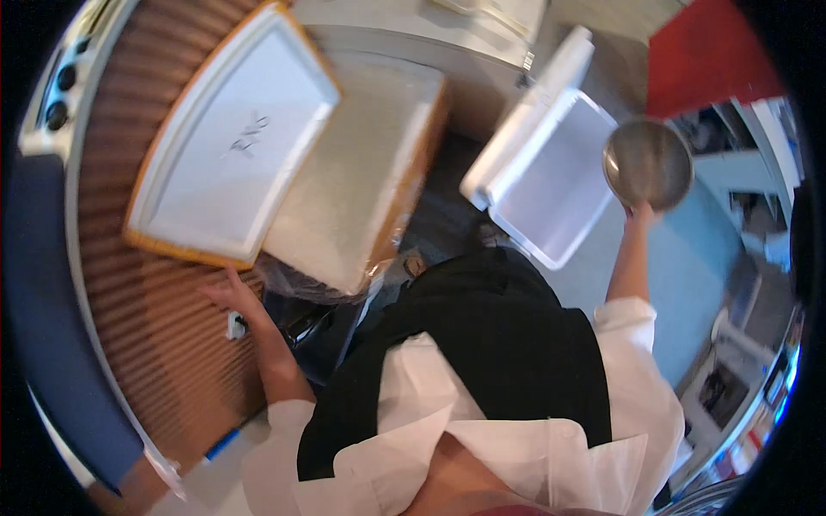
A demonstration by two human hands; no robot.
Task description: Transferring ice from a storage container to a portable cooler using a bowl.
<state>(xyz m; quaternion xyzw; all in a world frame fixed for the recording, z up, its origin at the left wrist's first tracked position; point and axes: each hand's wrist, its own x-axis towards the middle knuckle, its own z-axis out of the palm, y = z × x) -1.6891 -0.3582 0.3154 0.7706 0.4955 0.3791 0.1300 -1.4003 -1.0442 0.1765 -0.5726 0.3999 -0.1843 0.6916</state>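
Note:
My right hand [637,211] grips the near edge of a round metal bowl [648,164], held out to the right beside an open white plastic bin [556,184]. The bin's pale inside faces me. On the left, my left hand [233,298] is by the lower corner of a white lid with an orange rim [222,161], its fingers spread. A fingertip is at the lid's edge; whether it touches is unclear. The lid bears handwriting. It partly covers a large orange-sided container [361,161] with a pale top surface and clear plastic around its near end.
A brown ribbed surface [174,329] lies on the left beside a dark blue panel [39,309]. The bin's white lid [529,122] stands raised along its left side. A red panel [710,55] is at upper right, above open shelving [742,168]. A pale counter [400,19] runs along the top.

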